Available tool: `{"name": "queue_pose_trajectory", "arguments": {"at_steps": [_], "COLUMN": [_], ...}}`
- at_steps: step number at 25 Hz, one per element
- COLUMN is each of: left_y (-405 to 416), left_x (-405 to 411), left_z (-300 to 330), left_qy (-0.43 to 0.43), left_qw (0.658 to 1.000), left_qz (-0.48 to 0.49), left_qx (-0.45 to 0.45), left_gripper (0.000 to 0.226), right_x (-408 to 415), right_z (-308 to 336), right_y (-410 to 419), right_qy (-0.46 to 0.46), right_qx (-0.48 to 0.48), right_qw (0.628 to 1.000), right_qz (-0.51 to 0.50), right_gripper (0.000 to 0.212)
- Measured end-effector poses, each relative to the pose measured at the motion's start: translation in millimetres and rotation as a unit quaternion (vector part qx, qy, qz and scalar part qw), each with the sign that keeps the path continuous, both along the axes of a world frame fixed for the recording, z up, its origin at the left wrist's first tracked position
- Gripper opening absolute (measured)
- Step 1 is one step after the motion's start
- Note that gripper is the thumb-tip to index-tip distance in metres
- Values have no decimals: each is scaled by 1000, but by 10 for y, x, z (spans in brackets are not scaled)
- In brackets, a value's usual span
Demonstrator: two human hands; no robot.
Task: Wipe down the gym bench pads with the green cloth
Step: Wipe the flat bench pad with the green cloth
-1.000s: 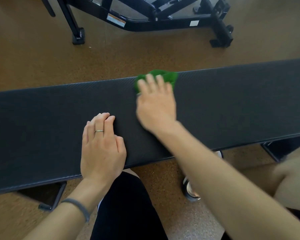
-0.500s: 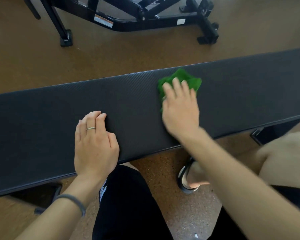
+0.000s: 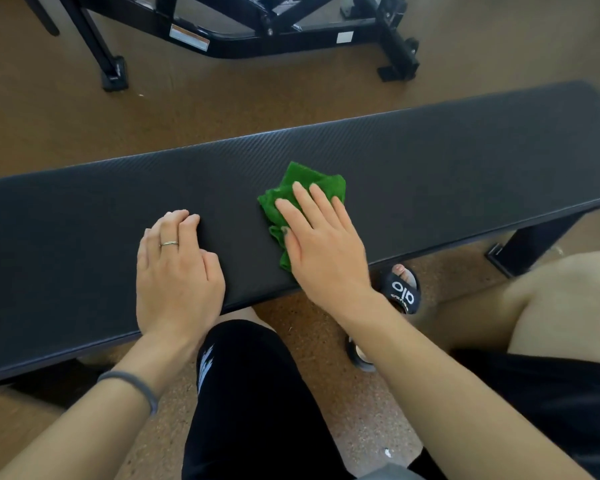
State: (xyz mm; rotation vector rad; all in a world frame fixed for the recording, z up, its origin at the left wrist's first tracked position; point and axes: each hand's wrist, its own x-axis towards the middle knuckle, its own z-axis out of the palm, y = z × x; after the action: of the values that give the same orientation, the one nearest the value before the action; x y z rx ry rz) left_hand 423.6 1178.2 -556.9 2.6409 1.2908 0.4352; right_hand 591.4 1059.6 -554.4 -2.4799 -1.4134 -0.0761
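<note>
The right hand point(image 3: 321, 244), flat on the green cloth point(image 3: 303, 194), has slid from the worktop's point(image 3: 465, 168) twelve-o'clock edge toward six; the open left hand point(image 3: 177, 271) braces, so wiping continues.

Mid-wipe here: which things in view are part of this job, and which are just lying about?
In the job:
green cloth
bench pad
right hand, pressing the cloth flat
left hand, resting on the pad

Just there:
black equipment frame on the floor beyond
slide sandal under the bench

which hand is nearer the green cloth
Right. The right hand lies flat on the green cloth, pressing it to the bench pad. The left hand rests on bare pad beside it, not touching.
</note>
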Motion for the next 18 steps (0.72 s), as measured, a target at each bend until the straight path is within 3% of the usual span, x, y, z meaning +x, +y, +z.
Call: {"name": "queue_pose_trajectory", "arguments": {"at_steps": [2, 5, 7, 9, 12, 14, 16, 18], "left_y": [-4, 4, 2, 14, 38, 114, 296, 518], "left_x": [-6, -7, 10, 32, 19, -78, -279, -524], "left_z": [0, -2, 1, 9, 27, 94, 195, 259], "left_qy": [0, -10, -18, -28, -42, -61, -42, -5], "left_qw": [1000, 1000, 1000, 999, 999, 996, 999, 1000], "left_qz": [1, -1, 3, 11, -4, -18, -11, 22], "left_qx": [-7, -6, -6, -12, -29, -59, -32, 1], "left_gripper": [46, 45, 44, 44, 48, 47, 43, 41], "right_x": [244, 686, 560, 33, -836, -868, -457, 12], "right_z": [-16, 24, 2, -24, -61, -53, -70, -52], "right_y": [-347, -695, -592, -322, 4, -14, -211, -441], "right_qy": [-15, 2, 2, -25, -14, -25, -49, -43], "right_qx": [3, 15, 26, 39, 41, 17, -3, 7], "right_qw": [1000, 984, 968, 978, 999, 995, 994, 999], "right_qz": [-20, -177, -249, -202, -1, 97, 102, -7], "right_gripper": [45, 48, 48, 48, 46, 45, 47, 46]}}
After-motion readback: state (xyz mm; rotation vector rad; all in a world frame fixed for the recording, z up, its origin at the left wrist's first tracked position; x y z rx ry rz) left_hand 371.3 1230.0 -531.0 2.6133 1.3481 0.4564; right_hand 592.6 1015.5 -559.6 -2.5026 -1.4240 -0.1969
